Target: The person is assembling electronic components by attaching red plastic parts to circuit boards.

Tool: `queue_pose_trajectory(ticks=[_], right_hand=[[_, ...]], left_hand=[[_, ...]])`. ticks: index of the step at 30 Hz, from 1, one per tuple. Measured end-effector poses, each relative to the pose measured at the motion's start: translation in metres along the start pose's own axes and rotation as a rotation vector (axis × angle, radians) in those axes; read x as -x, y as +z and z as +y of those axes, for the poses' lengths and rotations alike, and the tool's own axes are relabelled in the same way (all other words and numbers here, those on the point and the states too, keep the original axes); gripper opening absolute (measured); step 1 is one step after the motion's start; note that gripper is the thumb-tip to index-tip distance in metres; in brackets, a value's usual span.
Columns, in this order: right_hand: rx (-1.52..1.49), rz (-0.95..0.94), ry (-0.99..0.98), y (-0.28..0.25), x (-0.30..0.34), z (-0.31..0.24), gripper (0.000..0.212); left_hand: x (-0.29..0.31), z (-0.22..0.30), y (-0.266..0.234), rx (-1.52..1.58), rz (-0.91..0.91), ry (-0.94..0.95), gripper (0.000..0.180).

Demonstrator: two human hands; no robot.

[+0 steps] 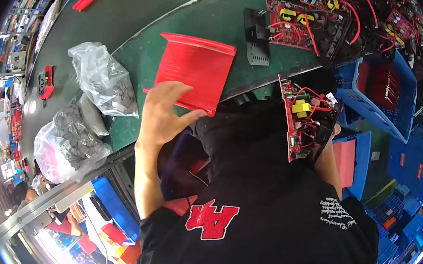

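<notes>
My left hand (pixel 163 108) is over the near left edge of a red U-shaped metal casing (pixel 197 71) lying on the green bench mat. Its thumb and fingers are spread apart, and I cannot tell whether they touch the casing. On my right, a red circuit board assembly (pixel 297 118) with a yellow transformer, red wires and black parts is held upright off the bench's near edge. My right hand (pixel 334 132) grips it from behind, with most fingers hidden. A black perforated metal plate (pixel 256 37) lies beyond, to the right of the casing.
Bags of small grey pieces (pixel 105 78) lie left of the casing. Several wired circuit boards (pixel 332 6) are heaped at the far right. Blue crates (pixel 391 103) stand beside me on the right. A conveyor belt (pixel 121 10) runs beyond the green mat.
</notes>
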State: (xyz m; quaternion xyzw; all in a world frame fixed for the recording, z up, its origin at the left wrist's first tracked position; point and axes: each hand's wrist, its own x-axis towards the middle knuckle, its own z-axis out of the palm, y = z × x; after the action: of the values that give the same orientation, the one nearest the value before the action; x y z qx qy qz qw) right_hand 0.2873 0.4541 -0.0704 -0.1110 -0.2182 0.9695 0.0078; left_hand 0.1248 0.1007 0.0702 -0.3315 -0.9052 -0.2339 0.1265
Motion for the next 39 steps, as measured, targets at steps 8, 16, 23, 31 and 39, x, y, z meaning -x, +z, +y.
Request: queue_pose_trajectory(ticks=[8,16,23,31,39], right_hand=[[-0.167,-0.166,0.075,0.002,0.001,0.007,0.088],[-0.106,-0.182,0.05,0.009,0.006,0.014,0.091],[-0.028,-0.146,-0.011,0.006,0.007,0.018,0.092],[-0.144,-0.211,0.019,0.01,0.004,0.021,0.086],[0.008,-0.184,0.015,0.028,0.003,0.014,0.098]], left_hand=[[-0.013,-0.007,0.008,0.169,-0.421,0.143,0.021],[-0.026,-0.008,0.029,0.254,-0.378,0.09,0.025],[-0.039,0.003,0.03,0.13,-0.511,-0.342,0.045],[-0.089,-0.063,0.024,-0.472,-0.062,0.013,0.059],[-0.044,-0.001,0.025,-0.204,-0.068,-0.592,0.058]])
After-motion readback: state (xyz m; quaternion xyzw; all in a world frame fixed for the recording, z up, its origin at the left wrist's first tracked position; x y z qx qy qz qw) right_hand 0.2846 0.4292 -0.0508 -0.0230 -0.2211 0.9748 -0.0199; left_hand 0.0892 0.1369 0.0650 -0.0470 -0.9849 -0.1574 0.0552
